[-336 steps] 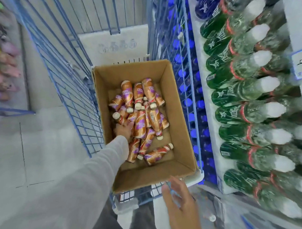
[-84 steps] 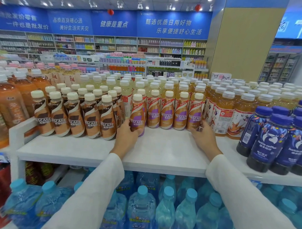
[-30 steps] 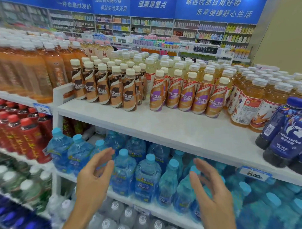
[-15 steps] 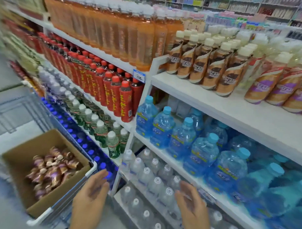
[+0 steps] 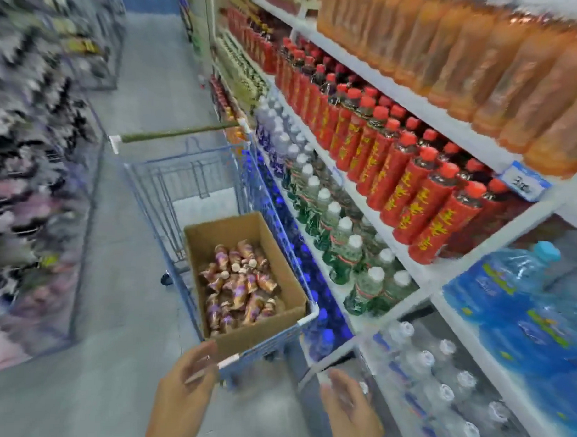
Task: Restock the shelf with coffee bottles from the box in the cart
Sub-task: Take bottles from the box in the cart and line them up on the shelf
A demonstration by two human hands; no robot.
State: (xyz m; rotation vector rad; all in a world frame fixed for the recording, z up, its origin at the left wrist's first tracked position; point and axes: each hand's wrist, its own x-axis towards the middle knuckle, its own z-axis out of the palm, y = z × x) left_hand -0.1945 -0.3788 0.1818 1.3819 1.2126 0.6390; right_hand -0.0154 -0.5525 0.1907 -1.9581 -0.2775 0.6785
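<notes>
An open cardboard box (image 5: 286, 285) sits in the near end of a blue wire cart (image 5: 197, 182). Several coffee bottles (image 5: 239, 282) with brown and purple labels lie jumbled on its floor. My left hand (image 5: 188, 391) hangs open just below the box's near corner, close to the cart's rim, holding nothing. My right hand (image 5: 349, 406) is open too, lower right of the cart, in front of the bottom shelf. The shelf spot with coffee bottles is out of view.
Shelving runs along the right: orange drink bottles (image 5: 482, 61) on top, red bottles (image 5: 413, 177) below, green bottles with white caps (image 5: 345, 249), blue water jugs (image 5: 522, 308) and clear bottles (image 5: 438, 387) lowest. The grey aisle floor (image 5: 115, 277) lies left of the cart. Blurred racks stand far left.
My view has swung left and down from the coffee shelf to the cart. Both empty hands have dropped, and the box now lies nearer and more central.
</notes>
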